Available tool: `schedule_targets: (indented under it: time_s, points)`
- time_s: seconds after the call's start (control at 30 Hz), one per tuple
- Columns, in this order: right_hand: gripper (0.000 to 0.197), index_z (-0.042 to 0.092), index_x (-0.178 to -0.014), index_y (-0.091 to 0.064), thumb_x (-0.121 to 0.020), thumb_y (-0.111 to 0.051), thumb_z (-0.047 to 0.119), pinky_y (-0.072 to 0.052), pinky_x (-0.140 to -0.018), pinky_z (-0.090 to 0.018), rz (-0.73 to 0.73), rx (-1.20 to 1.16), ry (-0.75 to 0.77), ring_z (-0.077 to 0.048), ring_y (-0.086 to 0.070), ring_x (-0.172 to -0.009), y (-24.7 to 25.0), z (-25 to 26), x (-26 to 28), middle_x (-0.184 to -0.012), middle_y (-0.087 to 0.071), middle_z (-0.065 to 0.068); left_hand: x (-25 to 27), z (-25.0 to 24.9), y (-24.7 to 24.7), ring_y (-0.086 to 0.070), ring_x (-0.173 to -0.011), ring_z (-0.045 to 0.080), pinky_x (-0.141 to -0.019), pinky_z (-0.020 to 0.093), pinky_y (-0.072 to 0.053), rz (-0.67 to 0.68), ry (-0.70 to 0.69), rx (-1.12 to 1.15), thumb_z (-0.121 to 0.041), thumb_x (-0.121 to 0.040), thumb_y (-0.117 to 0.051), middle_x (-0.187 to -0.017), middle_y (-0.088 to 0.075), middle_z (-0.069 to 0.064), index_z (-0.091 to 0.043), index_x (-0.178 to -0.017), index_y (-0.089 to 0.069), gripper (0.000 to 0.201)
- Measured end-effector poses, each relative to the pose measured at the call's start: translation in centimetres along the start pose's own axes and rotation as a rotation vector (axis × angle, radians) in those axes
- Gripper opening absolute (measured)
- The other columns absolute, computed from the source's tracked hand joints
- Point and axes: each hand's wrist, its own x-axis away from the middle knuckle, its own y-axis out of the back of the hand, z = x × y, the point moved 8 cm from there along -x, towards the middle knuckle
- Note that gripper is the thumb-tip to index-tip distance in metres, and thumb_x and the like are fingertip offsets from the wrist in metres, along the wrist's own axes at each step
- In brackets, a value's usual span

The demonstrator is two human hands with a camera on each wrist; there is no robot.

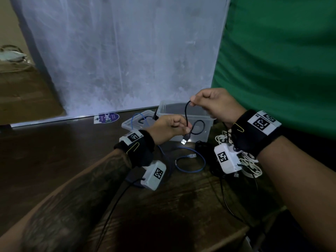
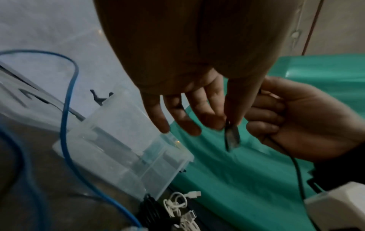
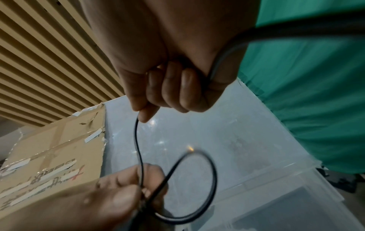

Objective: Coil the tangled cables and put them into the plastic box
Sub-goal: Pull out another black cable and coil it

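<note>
Both hands (image 1: 171,127) (image 1: 211,102) are pinching the black cable (image 1: 187,113), coiling its first loop; further winding appears needed before boxing.

Cardboard box (image 3: 53,156) beside white panel (image 1: 123,55)

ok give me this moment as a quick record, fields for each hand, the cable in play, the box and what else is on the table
left hand: pinches the black cable beside a small loop, USB plug hanging below
right hand: pinches the same cable higher up
plastic box: clear, open, behind the hands; contents unclear
lid: lies left of the box
blue cable: loose on the table
white cables: tangled under the right wrist
</note>
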Motion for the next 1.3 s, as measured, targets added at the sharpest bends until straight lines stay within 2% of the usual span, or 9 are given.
schedule_targets:
  time_s: [0.13, 0.3, 0.43, 0.6, 0.77, 0.87, 1.0, 1.2, 1.3]
  points:
    - [0.023, 0.017, -0.076, -0.069, -0.095, -0.064, 0.029, -0.021, -0.042, -0.021, -0.039, -0.089, -0.042, -0.004, -0.027, -0.041, 0.9, -1.9, -0.3, -0.043, -0.036, 0.016, 0.1, 1.2, 0.0, -0.057, -0.067, 0.006, -0.067, 0.02, -0.048, -0.09, 0.052, 0.199, -0.011, -0.074, -0.072, -0.071, -0.064, -0.007, -0.018, -0.073, -0.057, 0.016]
    - [0.025, 0.017, -0.076, -0.07, -0.095, -0.065, 0.032, -0.019, -0.044, -0.022, 0.005, -0.104, -0.053, -0.011, -0.023, -0.046, -0.2, -2.5, -0.2, -0.05, -0.031, 0.006, 0.1, 0.9, 0.0, -0.061, -0.106, 0.016, -0.087, 0.029, -0.046, -0.089, -0.003, 0.244, -0.009, -0.062, -0.065, -0.117, -0.066, 0.008, -0.012, -0.06, -0.05, 0.016]
    - [0.023, 0.014, -0.076, -0.068, -0.096, -0.064, 0.025, -0.026, -0.041, -0.016, -0.096, -0.068, -0.053, -0.001, -0.031, -0.039, 1.0, -2.6, -0.7, -0.04, -0.042, 0.017, 0.0, 1.1, 0.4, -0.057, -0.061, 0.013, -0.071, 0.034, -0.052, -0.114, 0.044, 0.288, -0.008, -0.073, -0.069, -0.068, -0.06, 0.0, -0.019, -0.066, -0.057, 0.018]
    - [0.025, 0.012, -0.071, -0.067, -0.095, -0.063, 0.018, -0.034, -0.047, -0.007, -0.302, -0.052, -0.084, 0.009, -0.049, -0.043, 3.6, -4.1, -0.8, -0.045, -0.056, 0.021, 0.5, 3.3, 2.5, -0.033, -0.052, 0.009, -0.053, 0.027, -0.039, -0.205, 0.126, 0.466, -0.04, -0.099, -0.047, -0.062, -0.035, -0.005, -0.018, -0.083, -0.058, 0.029]
    - [0.023, 0.012, -0.069, -0.068, -0.092, -0.065, 0.014, -0.046, -0.066, -0.012, -0.305, -0.037, -0.088, 0.015, -0.059, -0.059, 3.5, -5.0, -0.6, -0.057, -0.064, 0.022, 1.3, 5.6, 5.9, -0.033, -0.041, 0.012, -0.047, 0.025, -0.042, -0.498, 0.218, 0.532, -0.008, -0.1, -0.04, -0.056, -0.035, -0.001, -0.019, -0.081, -0.044, 0.022]
    - [0.023, 0.011, -0.073, -0.067, -0.095, -0.063, 0.019, -0.036, -0.049, -0.005, -0.324, -0.065, -0.072, 0.011, -0.051, -0.045, 3.4, -4.4, -0.5, -0.045, -0.055, 0.023, 2.3, 6.0, 6.9, -0.043, -0.032, 0.012, -0.042, 0.025, -0.047, -0.603, 0.299, 0.515, 0.008, -0.093, -0.041, -0.058, -0.048, 0.007, -0.02, -0.084, -0.046, 0.029]
    - [0.024, 0.013, -0.075, -0.068, -0.095, -0.064, 0.024, -0.034, -0.05, -0.01, -0.347, -0.121, -0.05, 0.004, -0.044, -0.043, 3.1, -4.0, -0.6, -0.042, -0.049, 0.019, 2.0, 6.3, 7.4, -0.056, -0.038, 0.011, -0.038, 0.023, -0.045, -0.459, 0.273, -0.001, 0.002, -0.091, -0.053, -0.071, -0.061, 0.013, -0.036, -0.125, -0.036, 0.054]
    - [0.023, 0.019, -0.075, -0.061, -0.097, -0.055, 0.016, -0.03, -0.042, -0.016, -0.46, -0.244, -0.128, 0.002, -0.038, -0.038, 2.5, -5.4, -1.9, -0.052, -0.048, 0.015, 1.3, 5.9, 4.6, -0.064, -0.068, 0.03, -0.057, 0.03, -0.056, -0.118, 0.186, -0.134, -0.015, -0.096, -0.059, -0.077, -0.067, 0.014, -0.004, -0.085, -0.064, 0.016]
    - [0.025, 0.023, -0.077, -0.052, -0.1, -0.046, 0.016, -0.021, -0.039, -0.017, -0.543, -0.399, -0.243, -0.005, -0.029, -0.035, 2.4, -7.4, -3.2, -0.053, -0.039, 0.007, 1.6, 5.1, 5.0, -0.061, -0.062, 0.011, -0.061, 0.025, -0.05, -0.125, 0.081, -0.336, -0.024, -0.094, -0.062, -0.07, -0.065, 0.003, -0.006, -0.088, -0.07, 0.021]
